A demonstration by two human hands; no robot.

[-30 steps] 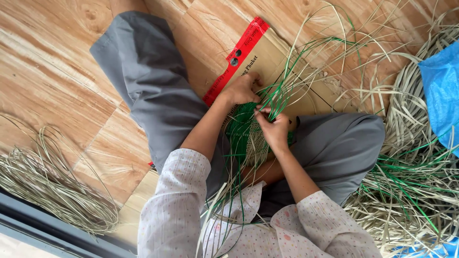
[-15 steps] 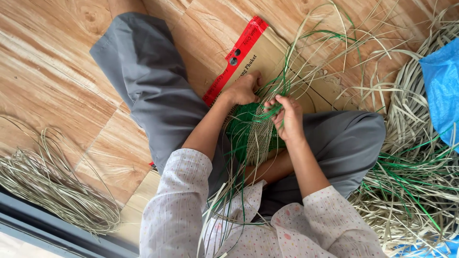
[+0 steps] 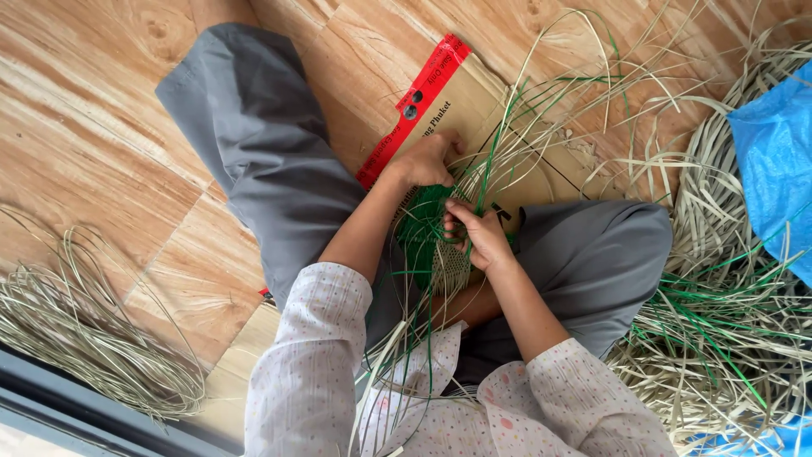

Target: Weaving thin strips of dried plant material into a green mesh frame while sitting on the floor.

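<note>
Head view: our right hand (image 3: 475,239) pinches green strips on the woven piece (image 3: 430,241) in our lap, between grey trouser legs. Just beyond, left hand (image 3: 427,159) grips the piece's far edge. Behind lies flat cardboard (image 3: 474,110) on wood floor (image 3: 76,127), loose straw (image 3: 727,330) piled right, another bundle (image 3: 76,322) left.

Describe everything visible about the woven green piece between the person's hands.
The woven piece is a small flat panel of interlaced green and pale straw-coloured strips, looking like dried grass or reed. Loose strip ends fan out above and below it. It sits over the person's lap. The left hand presses its top edge; the right hand pinches strips at its right side.
</note>
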